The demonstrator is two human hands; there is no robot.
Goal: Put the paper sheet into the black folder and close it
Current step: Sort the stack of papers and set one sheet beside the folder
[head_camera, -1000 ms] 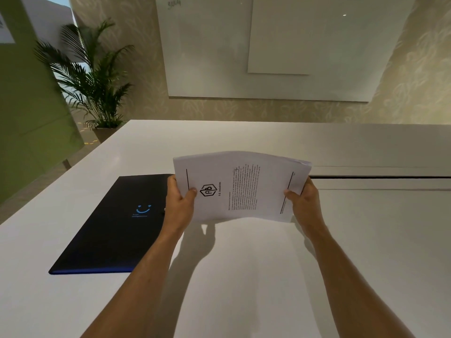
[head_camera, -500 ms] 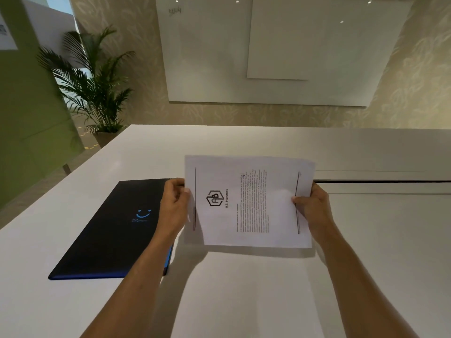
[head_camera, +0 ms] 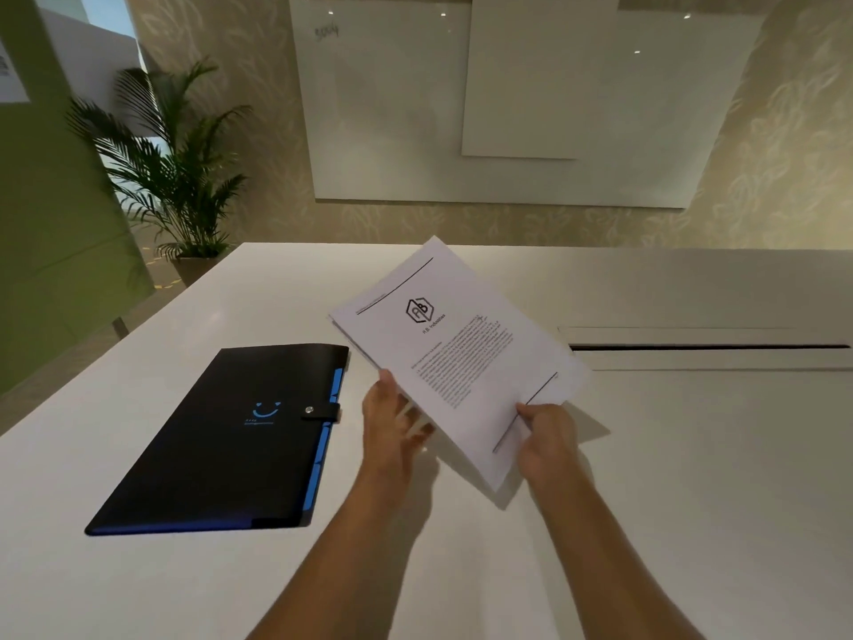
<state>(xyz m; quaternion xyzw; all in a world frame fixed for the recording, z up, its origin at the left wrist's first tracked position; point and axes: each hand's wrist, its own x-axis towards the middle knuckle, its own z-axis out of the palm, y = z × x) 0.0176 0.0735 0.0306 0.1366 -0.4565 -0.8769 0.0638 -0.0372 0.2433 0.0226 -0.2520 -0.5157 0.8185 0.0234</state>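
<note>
Left hand fingertips are hidden under the paper sheet. Body text on the sheet is too small to be read. Both forearms are cut off by the bottom edge.

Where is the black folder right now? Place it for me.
In the head view the black folder lies shut on the white table, left of centre, just left of the left hand and the paper sheet.

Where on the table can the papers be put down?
The white table is bare right of the right hand, below the dark slot. It is also bare at the near edge, below the black folder, and behind the folder toward the plant. The left side holds the folder.
</note>
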